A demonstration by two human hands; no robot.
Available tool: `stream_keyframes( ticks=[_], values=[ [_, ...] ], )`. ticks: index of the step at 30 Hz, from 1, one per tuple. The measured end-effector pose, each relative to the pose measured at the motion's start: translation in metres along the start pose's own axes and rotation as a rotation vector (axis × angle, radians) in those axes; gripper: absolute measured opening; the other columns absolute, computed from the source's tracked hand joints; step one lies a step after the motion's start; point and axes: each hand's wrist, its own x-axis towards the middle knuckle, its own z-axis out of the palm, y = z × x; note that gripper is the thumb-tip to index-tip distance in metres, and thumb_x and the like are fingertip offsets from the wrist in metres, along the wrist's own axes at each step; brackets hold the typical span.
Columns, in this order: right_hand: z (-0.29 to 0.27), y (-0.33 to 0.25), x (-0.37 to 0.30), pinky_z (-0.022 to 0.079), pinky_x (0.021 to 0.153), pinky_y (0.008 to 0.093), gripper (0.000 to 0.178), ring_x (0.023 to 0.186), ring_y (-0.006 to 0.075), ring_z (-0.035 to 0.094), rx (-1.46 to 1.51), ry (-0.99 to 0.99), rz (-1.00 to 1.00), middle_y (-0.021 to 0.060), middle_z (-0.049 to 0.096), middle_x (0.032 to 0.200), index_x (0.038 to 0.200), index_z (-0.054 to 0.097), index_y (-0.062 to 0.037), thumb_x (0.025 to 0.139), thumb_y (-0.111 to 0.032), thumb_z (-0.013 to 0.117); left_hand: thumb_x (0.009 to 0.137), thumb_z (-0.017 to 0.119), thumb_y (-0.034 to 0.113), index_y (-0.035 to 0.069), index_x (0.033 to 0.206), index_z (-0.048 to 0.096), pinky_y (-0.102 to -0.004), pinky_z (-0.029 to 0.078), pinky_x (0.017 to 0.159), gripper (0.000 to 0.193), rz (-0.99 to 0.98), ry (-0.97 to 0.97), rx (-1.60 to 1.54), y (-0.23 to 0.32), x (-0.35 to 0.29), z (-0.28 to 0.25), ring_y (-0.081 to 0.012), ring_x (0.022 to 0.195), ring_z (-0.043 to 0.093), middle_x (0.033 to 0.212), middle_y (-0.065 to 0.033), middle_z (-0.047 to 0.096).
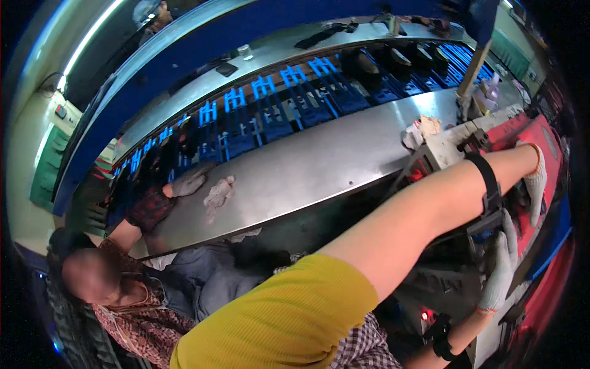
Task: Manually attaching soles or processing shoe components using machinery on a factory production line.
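My left arm, in a yellow sleeve, reaches across to the right. My left hand, in a white knit glove, hangs over the side of a red machine, fingers pointing down and stretched out. Just below and left of it is my right hand, also gloved, its fingers extended upward along the machine's near side. Nothing shows in either hand. Black straps circle both forearms, and the left one carries a small dark device. Parts of the machine below the left forearm are hidden by it.
A long metal worktop runs beside a row of blue-lit machine parts. A co-worker sits at left, a gloved hand on the worktop near a crumpled cloth. Another person is behind. A wooden post stands at right.
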Motion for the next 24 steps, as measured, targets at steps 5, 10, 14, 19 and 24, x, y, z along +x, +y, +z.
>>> stream_keyframes(
  ticks=[5,10,14,19,24],
  values=[
    [-0.027,0.027,-0.003,0.040,0.112,0.0338,0.041,0.128,0.0211,0.055,-0.043,0.075,0.105,0.0133,0.061,0.142,0.141,0.058,0.0048,0.106,-0.015,0.050,0.078,0.084,0.060,0.010,0.136,0.067,-0.0382,0.047,0.103,0.078,-0.012,0.008,0.023,0.011,0.006,0.005,-0.0195,0.117,0.063,0.139,-0.0021,0.066],
    [-0.007,0.015,0.002,0.042,0.109,0.0319,0.038,0.123,0.0184,0.058,-0.059,0.036,0.084,0.0101,0.065,0.135,0.136,0.062,0.0044,0.106,-0.018,0.055,0.079,0.084,0.060,0.010,0.136,0.067,-0.0382,0.047,0.103,0.078,0.024,0.006,-0.014,-0.004,-0.079,0.006,-0.0195,0.117,0.063,0.138,-0.0022,0.066],
    [-0.004,0.011,-0.003,0.043,0.108,0.0317,0.038,0.122,0.0184,0.058,0.023,0.096,0.046,0.0095,0.066,0.133,0.136,0.062,0.0026,0.107,-0.021,0.055,0.079,0.084,0.060,0.010,0.136,0.067,-0.0382,0.047,0.103,0.078,0.000,-0.005,-0.031,-0.002,-0.051,0.005,-0.0194,0.117,0.063,0.138,-0.0023,0.066],
    [-0.018,0.018,-0.004,0.046,0.103,0.0309,0.037,0.116,0.0171,0.060,0.075,0.044,0.147,0.0078,0.066,0.128,0.134,0.063,0.0005,0.107,-0.023,0.055,0.079,0.083,0.060,0.010,0.135,0.067,-0.0381,0.047,0.103,0.077,-0.066,0.010,-0.056,0.010,0.009,-0.005,-0.0194,0.117,0.063,0.138,-0.0025,0.067],
    [-0.010,0.018,-0.007,0.048,0.099,0.0305,0.040,0.113,0.0159,0.061,0.102,0.098,0.149,0.0085,0.066,0.126,0.136,0.061,0.0002,0.108,-0.026,0.052,0.079,0.083,0.060,0.009,0.135,0.068,-0.0381,0.047,0.103,0.077,-0.130,0.027,-0.064,0.006,-0.004,0.001,-0.0194,0.116,0.063,0.137,-0.0026,0.067]
  ],
)
